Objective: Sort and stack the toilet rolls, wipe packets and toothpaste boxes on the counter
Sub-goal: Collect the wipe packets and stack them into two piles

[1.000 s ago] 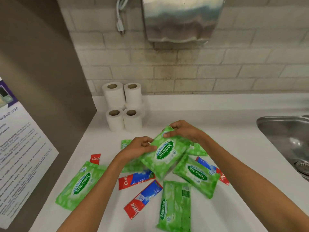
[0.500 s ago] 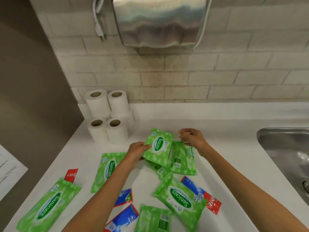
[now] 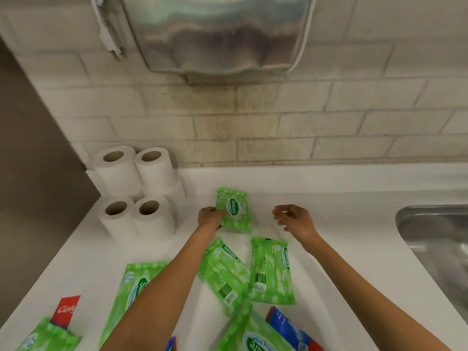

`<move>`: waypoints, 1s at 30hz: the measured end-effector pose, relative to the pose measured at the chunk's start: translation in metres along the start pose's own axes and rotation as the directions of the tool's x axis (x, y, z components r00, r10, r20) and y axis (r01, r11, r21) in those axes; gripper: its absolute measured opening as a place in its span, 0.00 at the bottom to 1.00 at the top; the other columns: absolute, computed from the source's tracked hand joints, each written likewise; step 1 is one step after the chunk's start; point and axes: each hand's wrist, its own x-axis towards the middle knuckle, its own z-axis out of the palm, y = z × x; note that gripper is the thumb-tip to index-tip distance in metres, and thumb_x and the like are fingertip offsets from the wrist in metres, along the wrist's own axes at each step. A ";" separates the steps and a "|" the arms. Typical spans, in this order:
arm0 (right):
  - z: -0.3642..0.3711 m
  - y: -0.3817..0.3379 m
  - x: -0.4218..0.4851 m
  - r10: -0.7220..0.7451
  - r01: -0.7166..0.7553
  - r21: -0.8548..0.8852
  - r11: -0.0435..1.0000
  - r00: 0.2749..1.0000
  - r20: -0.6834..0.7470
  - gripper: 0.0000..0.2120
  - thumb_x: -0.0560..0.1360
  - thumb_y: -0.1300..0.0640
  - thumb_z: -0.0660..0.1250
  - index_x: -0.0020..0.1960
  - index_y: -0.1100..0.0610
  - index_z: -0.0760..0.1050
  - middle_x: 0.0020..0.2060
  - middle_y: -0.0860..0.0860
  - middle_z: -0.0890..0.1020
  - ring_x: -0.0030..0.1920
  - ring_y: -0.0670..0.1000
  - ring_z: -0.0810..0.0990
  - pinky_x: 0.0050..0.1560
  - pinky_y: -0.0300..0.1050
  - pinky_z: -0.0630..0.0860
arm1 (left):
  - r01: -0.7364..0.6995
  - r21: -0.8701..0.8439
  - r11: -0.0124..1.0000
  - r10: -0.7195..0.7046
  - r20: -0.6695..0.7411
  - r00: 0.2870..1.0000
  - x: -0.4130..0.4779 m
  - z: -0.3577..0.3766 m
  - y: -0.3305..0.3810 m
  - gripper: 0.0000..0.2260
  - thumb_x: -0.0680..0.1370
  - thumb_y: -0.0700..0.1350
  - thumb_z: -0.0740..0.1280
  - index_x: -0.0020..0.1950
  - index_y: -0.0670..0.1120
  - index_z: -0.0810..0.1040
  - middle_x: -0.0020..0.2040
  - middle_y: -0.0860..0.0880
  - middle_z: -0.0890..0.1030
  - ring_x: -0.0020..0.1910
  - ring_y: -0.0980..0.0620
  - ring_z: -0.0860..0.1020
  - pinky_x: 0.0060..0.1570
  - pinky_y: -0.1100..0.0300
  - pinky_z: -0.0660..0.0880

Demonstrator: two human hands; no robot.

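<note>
My left hand [image 3: 209, 218] grips a green Sanicare wipe packet [image 3: 235, 210] by its left edge, label up, far out on the white counter [image 3: 342, 224]. My right hand [image 3: 293, 218] hovers just right of it, fingers apart and holding nothing. Two more wipe packets [image 3: 225, 272] [image 3: 272, 271] lie side by side between my forearms. Others lie at the lower left [image 3: 131, 292] and the bottom edge [image 3: 253, 335]. Stacked toilet rolls [image 3: 138, 188] stand in the back left corner. A red toothpaste box [image 3: 66, 310] pokes out at the lower left, and a blue and red one [image 3: 291, 330] lies at the bottom right.
A steel sink [image 3: 438, 239] is sunk into the counter at the right. A metal wall dispenser [image 3: 215, 34] hangs above on the tiled wall. A brown partition [image 3: 30, 173] bounds the counter on the left.
My left hand has carried the wipe packet farther back on the counter. My right hand let go of it and moved away to the right. The camera tilted up and forward.
</note>
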 end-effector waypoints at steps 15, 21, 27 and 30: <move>0.006 0.010 0.010 0.021 -0.021 0.000 1.000 1.000 0.015 0.12 0.75 0.56 0.67 0.57 0.58 0.77 0.44 0.54 0.82 0.39 0.49 0.78 0.45 0.43 0.72 | -0.468 0.814 0.345 0.334 0.360 0.871 0.006 0.003 -0.024 0.31 0.76 0.54 0.65 0.75 0.49 0.57 0.77 0.42 0.52 0.76 0.42 0.53 0.70 0.48 0.62; 0.003 0.011 0.012 0.004 -0.004 0.011 1.000 1.000 0.009 0.11 0.75 0.57 0.66 0.56 0.58 0.77 0.44 0.54 0.82 0.39 0.48 0.78 0.44 0.41 0.72 | -0.500 0.834 0.232 0.237 0.450 0.861 0.011 0.005 -0.026 0.29 0.78 0.55 0.62 0.76 0.51 0.56 0.78 0.42 0.50 0.77 0.41 0.50 0.73 0.48 0.55; -0.001 0.013 0.014 -0.002 0.002 0.002 1.000 1.000 0.012 0.11 0.76 0.57 0.66 0.57 0.58 0.77 0.44 0.54 0.81 0.38 0.47 0.78 0.41 0.39 0.72 | -0.493 0.831 0.258 0.242 0.439 0.865 0.017 0.011 -0.024 0.28 0.78 0.54 0.62 0.76 0.51 0.57 0.78 0.42 0.51 0.77 0.42 0.51 0.74 0.48 0.55; -0.001 0.011 0.014 -0.010 0.010 -0.002 1.000 1.000 0.010 0.11 0.76 0.57 0.66 0.57 0.58 0.77 0.44 0.54 0.81 0.38 0.48 0.78 0.41 0.38 0.72 | -0.509 0.822 0.256 0.248 0.453 0.856 0.014 0.009 -0.022 0.30 0.78 0.55 0.62 0.76 0.50 0.55 0.78 0.42 0.52 0.77 0.44 0.50 0.74 0.51 0.54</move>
